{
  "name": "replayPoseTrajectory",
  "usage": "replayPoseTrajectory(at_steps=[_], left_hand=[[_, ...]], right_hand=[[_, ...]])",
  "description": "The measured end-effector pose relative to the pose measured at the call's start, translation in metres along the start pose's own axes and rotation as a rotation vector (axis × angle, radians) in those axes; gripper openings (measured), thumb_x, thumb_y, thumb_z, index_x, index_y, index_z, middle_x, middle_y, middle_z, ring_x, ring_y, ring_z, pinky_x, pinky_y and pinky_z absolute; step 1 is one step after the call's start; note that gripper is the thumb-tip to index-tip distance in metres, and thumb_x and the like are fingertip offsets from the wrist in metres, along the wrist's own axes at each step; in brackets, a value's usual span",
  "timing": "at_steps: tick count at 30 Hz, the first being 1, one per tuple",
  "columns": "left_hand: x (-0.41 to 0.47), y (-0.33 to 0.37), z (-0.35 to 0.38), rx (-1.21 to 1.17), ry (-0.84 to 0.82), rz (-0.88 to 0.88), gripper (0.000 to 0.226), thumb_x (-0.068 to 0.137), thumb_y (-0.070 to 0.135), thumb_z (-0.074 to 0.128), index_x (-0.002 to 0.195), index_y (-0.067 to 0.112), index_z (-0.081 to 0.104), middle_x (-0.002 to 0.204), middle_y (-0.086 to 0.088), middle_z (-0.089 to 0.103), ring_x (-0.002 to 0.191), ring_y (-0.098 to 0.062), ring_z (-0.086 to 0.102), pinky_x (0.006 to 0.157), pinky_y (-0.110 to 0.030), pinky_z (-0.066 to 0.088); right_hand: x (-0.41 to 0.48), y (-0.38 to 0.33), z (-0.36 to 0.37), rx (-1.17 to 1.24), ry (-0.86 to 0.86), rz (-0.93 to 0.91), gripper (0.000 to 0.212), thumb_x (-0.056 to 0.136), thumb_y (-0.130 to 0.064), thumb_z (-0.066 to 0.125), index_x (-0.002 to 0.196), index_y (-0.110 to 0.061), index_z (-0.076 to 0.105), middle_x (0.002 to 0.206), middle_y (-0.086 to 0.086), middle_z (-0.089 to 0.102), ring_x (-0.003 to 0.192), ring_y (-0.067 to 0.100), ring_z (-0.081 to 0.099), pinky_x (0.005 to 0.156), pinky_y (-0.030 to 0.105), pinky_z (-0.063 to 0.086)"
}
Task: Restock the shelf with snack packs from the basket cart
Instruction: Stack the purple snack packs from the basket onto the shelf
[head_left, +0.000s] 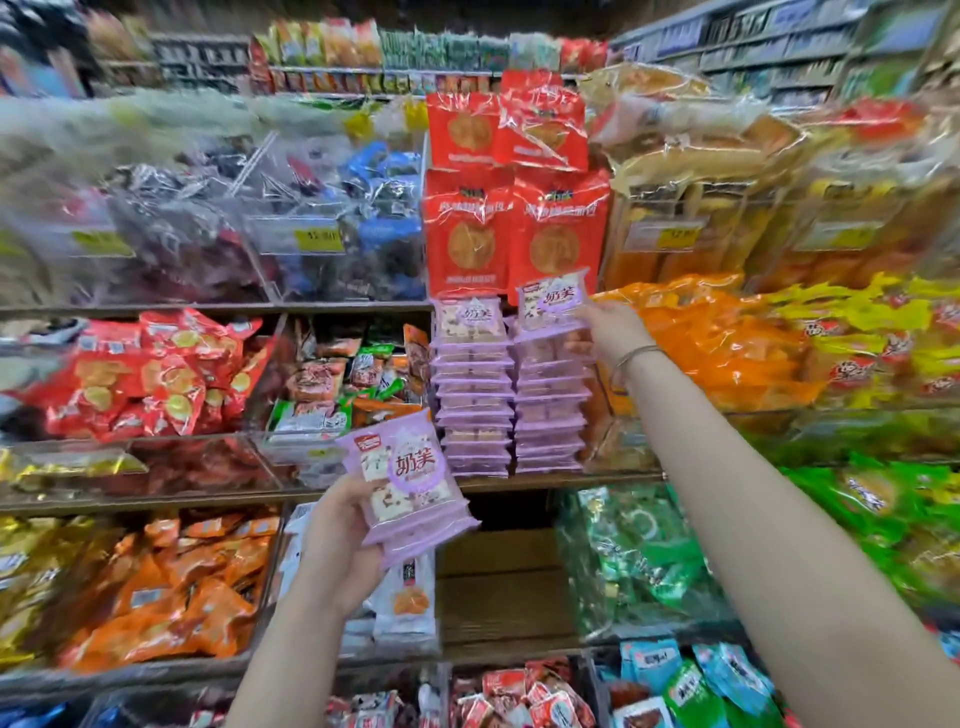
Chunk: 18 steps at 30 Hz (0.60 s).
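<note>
While right hand (613, 332) pinches its edge, pack (553, 301) sits atop stack (549, 410).

Lilac across the snack packs (410, 483), with a red logo tab, purple lettering and cream squares speckled dark. Same lilac and print on the upper pack (553, 299) and down both stacks (511, 410). Red bags (514, 228) above, each with a golden disc. Orange bags (717, 343) and yellow bags (883, 332) rightward, green bags (639, 545) below, sky-blue packets (727, 670) lowest.
</note>
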<state>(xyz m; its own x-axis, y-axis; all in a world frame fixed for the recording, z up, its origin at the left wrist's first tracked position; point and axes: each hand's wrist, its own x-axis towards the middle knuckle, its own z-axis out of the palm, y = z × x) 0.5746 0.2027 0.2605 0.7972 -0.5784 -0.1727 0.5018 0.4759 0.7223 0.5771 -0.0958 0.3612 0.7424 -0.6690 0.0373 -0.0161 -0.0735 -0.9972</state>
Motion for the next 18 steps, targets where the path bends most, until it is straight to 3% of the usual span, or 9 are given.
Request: replayPoseTrajectory(at_steps=[3,5,7,9,13,16,18], left_hand=[[0.009,-0.001,0.007,-0.015,-0.031,0.021,0.032,0.074,0.009,0.045,0.063,0.020,0.073,0.085,-0.007,0.075,0.075,-0.026,0.073,0.054,-0.034,0.057],[0.015,-0.005,0.008,-0.037,-0.034,-0.001,0.030,0.073,0.010,0.046,0.079,0.016,0.075,0.092,-0.010,0.074,0.079,-0.028,0.072,0.058,-0.036,0.058],[0.017,-0.006,0.008,-0.057,-0.019,-0.037,0.041,0.073,0.013,0.046,0.109,0.010,0.065,0.106,-0.014,0.070,0.091,-0.032,0.070,0.071,-0.042,0.057],[0.017,-0.007,0.011,-0.060,0.010,-0.064,0.051,0.073,0.017,0.046,0.122,0.007,0.057,0.114,-0.017,0.066,0.099,-0.034,0.065,0.083,-0.046,0.052],[0.012,-0.006,0.018,-0.042,0.016,-0.076,0.062,0.072,0.021,0.048,0.133,0.006,0.050,0.125,-0.022,0.059,0.107,-0.037,0.059,0.091,-0.048,0.045],[0.009,-0.001,0.019,-0.007,0.005,-0.059,0.062,0.072,0.021,0.049,0.131,0.005,0.052,0.128,-0.023,0.059,0.108,-0.037,0.060,0.094,-0.051,0.044],[0.006,0.003,0.020,0.028,-0.005,-0.060,0.058,0.074,0.021,0.049,0.130,0.006,0.054,0.126,-0.022,0.061,0.105,-0.036,0.062,0.087,-0.049,0.049]], right_hand=[[0.013,-0.004,0.007,-0.377,0.019,-0.073,0.022,0.096,-0.012,0.044,0.087,0.002,0.059,0.090,0.019,0.055,0.071,0.031,0.063,0.058,0.028,0.046],[0.016,-0.005,0.008,-0.727,0.104,-0.141,0.024,0.094,-0.012,0.044,0.095,0.005,0.062,0.104,0.024,0.061,0.103,0.041,0.058,0.076,0.039,0.045],[0.017,-0.005,0.009,-0.935,0.149,-0.179,0.030,0.093,-0.010,0.044,0.114,0.005,0.059,0.122,0.025,0.056,0.113,0.038,0.053,0.089,0.039,0.043],[0.013,-0.006,0.011,-1.081,0.158,-0.185,0.032,0.095,-0.014,0.043,0.120,-0.001,0.057,0.130,0.021,0.046,0.113,0.037,0.053,0.090,0.039,0.043],[-0.002,-0.006,0.010,-1.241,0.238,-0.240,0.037,0.095,-0.025,0.045,0.128,-0.011,0.046,0.138,0.015,0.033,0.103,0.037,0.058,0.069,0.037,0.038],[-0.028,-0.002,0.008,-1.180,0.259,-0.397,0.040,0.094,-0.033,0.046,0.130,-0.016,0.043,0.133,0.010,0.038,0.087,0.031,0.060,0.061,0.030,0.039],[-0.052,0.007,0.012,-1.009,0.141,-0.439,0.038,0.093,-0.041,0.047,0.124,-0.019,0.049,0.123,0.001,0.048,0.079,0.017,0.058,0.056,0.025,0.040]])
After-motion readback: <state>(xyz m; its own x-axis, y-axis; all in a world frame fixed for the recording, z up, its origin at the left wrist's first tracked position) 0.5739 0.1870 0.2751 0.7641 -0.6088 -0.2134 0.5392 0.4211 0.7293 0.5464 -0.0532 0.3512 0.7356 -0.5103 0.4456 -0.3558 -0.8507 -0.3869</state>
